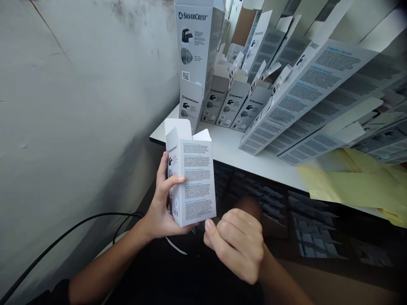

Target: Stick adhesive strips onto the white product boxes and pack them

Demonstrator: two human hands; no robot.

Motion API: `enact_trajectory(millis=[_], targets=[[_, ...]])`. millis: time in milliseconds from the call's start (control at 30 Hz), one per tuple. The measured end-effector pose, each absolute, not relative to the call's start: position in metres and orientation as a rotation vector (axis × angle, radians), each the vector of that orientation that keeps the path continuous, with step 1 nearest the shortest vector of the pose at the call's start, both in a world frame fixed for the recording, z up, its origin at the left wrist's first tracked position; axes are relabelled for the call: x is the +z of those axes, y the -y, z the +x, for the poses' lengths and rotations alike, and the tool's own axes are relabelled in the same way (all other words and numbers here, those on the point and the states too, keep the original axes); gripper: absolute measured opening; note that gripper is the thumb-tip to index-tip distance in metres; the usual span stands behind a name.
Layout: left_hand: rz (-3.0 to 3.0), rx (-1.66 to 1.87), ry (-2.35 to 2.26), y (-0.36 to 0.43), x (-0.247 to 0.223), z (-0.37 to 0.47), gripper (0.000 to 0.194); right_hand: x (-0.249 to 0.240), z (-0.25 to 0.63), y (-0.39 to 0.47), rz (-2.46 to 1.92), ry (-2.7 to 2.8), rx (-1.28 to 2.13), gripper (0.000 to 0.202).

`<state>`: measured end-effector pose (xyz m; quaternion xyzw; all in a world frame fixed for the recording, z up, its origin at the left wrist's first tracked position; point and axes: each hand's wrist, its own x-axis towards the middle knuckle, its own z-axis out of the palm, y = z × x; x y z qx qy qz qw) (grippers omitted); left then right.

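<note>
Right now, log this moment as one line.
left hand: holding carton, top flaps up | right hand: curled near carton's base | white table: more cartons, yellow sheets

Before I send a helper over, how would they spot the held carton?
Find the white table by the wall. In front of its left end, the left hand holds an open-topped carton. Unlike the cartons standing behind, it's off the table.

- Held SilverCrest carton [197, 182]: white, with bright blue headings above blocks of dark small print; black logo on its greyish side
- Standing SilverCrest cartons [234, 101]: pale grey fronts, black lettering, black-and-white QR codes
- Tabletop [227, 139]: white, dark edge
- Sheets [337, 182]: translucent pale yellow
- Wall [79, 106]: mottled grey-white, dark smudges, one thin brownish line
- Cable [71, 234]: black
- Clothing [187, 279]: black
</note>
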<state>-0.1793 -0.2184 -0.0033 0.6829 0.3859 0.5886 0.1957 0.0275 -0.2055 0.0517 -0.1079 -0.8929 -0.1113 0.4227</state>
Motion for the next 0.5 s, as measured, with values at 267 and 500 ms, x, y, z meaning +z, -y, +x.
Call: enact_trajectory(millis=[267, 500], targets=[[1.928, 1.647, -1.109, 0.2179, -0.0029, -0.1801, 0.091, 0.0452, 0.0242, 0.2021, -0.217, 2.27, -0.22, 0.014], [1.94, 1.656, -1.114, 0.2174, -0.0025, -0.1795, 0.091, 0.0438, 0.0257, 0.2001, -0.204, 2.28, -0.189, 0.012]])
